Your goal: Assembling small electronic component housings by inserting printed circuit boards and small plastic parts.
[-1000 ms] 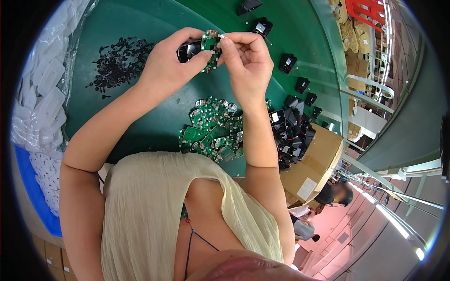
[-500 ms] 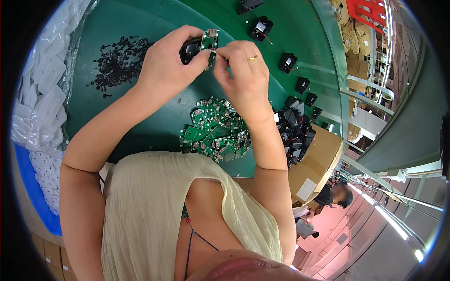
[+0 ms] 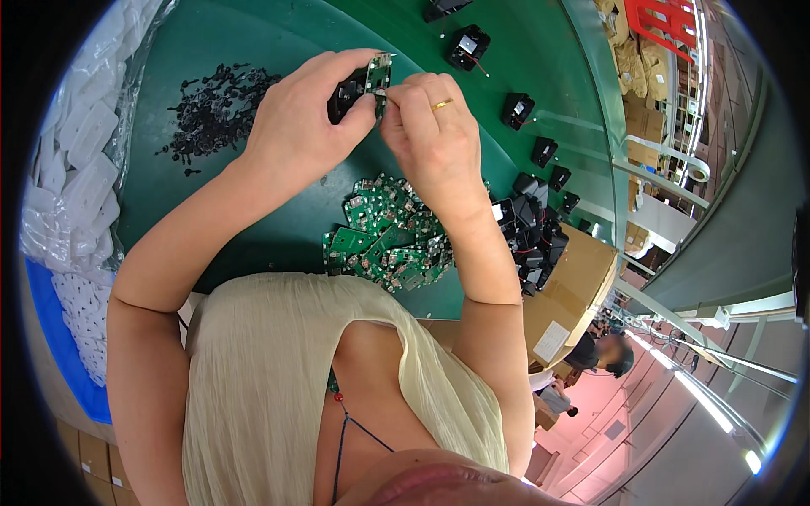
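Observation:
My left hand (image 3: pixel 304 114) is closed around a black plastic housing (image 3: pixel 344 94), thumb toward me. A green circuit board (image 3: pixel 379 76) stands on edge along the housing's right side, held in the same grip. My right hand (image 3: pixel 434 135), a ring on one finger, pinches at the board's right edge; whatever lies between its fingertips is too small to make out. Below the hands, a heap of green circuit boards (image 3: pixel 392 236) lies on the green table (image 3: pixel 287 228). Left of my left hand is a scattered pile of small black parts (image 3: pixel 215 114).
Black housings with wires (image 3: pixel 469 49) stand in a row along the far right, and more black housings (image 3: pixel 536 228) fill a cardboard box (image 3: pixel 569 291). At left are bagged white plastic covers (image 3: pixel 89 139) and a blue tray (image 3: pixel 63 354) of small white parts. Other people are in the background.
The housing and board have tilted slightly in my left hand. My right hand has shifted a little left and turned, its fingers still at the board's edge.

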The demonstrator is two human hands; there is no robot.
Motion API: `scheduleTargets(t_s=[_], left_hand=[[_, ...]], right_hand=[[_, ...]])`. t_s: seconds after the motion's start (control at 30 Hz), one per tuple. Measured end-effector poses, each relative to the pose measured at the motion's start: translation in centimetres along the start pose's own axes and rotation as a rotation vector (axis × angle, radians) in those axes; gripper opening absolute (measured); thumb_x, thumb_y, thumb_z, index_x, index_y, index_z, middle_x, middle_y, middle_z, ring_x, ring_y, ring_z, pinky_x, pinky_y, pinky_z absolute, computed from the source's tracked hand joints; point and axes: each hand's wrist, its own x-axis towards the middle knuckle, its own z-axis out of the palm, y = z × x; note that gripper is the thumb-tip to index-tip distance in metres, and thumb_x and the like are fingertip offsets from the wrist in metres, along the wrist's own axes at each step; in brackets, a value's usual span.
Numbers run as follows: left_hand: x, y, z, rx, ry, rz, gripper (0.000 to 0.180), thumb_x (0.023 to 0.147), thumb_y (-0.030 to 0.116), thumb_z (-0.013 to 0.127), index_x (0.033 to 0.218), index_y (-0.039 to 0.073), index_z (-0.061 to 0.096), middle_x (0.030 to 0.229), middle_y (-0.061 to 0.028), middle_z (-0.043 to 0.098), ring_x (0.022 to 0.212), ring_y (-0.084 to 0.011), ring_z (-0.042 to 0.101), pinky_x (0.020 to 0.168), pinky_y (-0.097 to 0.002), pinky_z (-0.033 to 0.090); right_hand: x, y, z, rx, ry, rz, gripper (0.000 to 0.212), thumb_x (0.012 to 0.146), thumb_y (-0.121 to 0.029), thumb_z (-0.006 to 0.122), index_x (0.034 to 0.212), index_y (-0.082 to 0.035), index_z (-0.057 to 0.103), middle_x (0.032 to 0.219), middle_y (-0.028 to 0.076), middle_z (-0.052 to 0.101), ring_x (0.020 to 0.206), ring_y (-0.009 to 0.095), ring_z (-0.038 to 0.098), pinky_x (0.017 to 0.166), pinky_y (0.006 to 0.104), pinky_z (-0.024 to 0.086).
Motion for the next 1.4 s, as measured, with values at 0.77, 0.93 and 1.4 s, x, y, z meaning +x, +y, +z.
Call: scheduleTargets(t_s=[0.77, 0.93, 1.4], left_hand=[[0.3, -1.2, 0.0, -0.418, -0.182, -0.213, 0.032, 0.082, 0.017, 0.057, 0.110, 0.001, 0.054, 0.075, -0.0012, 0.057, 0.066, -0.0067, 0.051, 0.060, -0.0224, 0.043], [1.1, 0.3, -0.9, -0.723, -0.375, -0.528, 0.036, 0.091, 0.034, 0.046, 0.113, 0.007, 0.054, 0.074, 0.0028, 0.052, 0.059, -0.0045, 0.043, 0.054, -0.0202, 0.035], [1.1, -1.7, -0.7, -1.185, -0.532, -0.743, 0.022, 0.085, 0.020, 0.053, 0.102, 0.006, 0.056, 0.084, 0.0016, 0.055, 0.073, -0.0063, 0.053, 0.065, -0.0232, 0.045]], right_hand=[[0.3, 1.8, -0.9, 0.295, -0.089, 0.002, 0.056, 0.061, -0.010, 0.073, 0.112, -0.004, 0.051, 0.113, 0.010, 0.052, 0.102, 0.029, 0.051, 0.083, 0.0372, 0.043], [0.0, 1.9, -1.7, 0.399, -0.053, 0.103, 0.075, 0.056, -0.019, 0.078, 0.123, -0.007, 0.046, 0.120, 0.010, 0.053, 0.106, 0.029, 0.050, 0.091, 0.0379, 0.039], [0.2, -0.5, -1.7, 0.118, 0.014, -0.096, 0.057, 0.058, -0.033, 0.075, 0.101, -0.005, 0.052, 0.113, 0.009, 0.059, 0.104, 0.027, 0.052, 0.091, 0.0403, 0.038]])
